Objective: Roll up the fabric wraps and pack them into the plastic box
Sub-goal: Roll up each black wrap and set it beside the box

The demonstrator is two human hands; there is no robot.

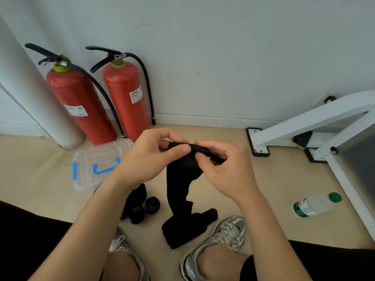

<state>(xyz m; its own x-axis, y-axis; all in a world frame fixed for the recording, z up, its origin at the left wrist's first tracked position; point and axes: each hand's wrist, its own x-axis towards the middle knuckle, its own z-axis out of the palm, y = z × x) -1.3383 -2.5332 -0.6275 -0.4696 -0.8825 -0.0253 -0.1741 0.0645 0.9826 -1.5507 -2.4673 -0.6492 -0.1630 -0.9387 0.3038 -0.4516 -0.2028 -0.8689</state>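
A pale wall [223, 47] is seen across the top, and a beige floor [40, 179] is seen below it. A white metal frame [304, 122] is set on the floor at the right, against the wall. A white column [36, 102] is seen at the far left. A red fire extinguisher [81, 102] is stood just beside the column, and a 2nd red fire extinguisher [125, 94] is stood to its right, near the wall.

A clear plastic box [95, 159] with blue latches and a blue handle is laid on the floor in front of the extinguishers; its right part is hidden by the left forearm. It is seen with its lid on.

A black fabric wrap [180, 179] is held above the floor between both hands. Its upper end is wound into a short roll, its length is hung down, and its tail is heaped on the floor between 2 grey shoes [223, 234].

The left hand [150, 159] is curled round the roll's left end, with the thumb laid on top. The right hand [225, 169] is curled round the right end, where the roll is pinched by its fingers [199, 157].

A plastic bottle [314, 204] with a green cap is laid on the floor at the right, well apart from the wrap. Several rolled black wraps [138, 201] are gathered on the floor under the left forearm, near the box.
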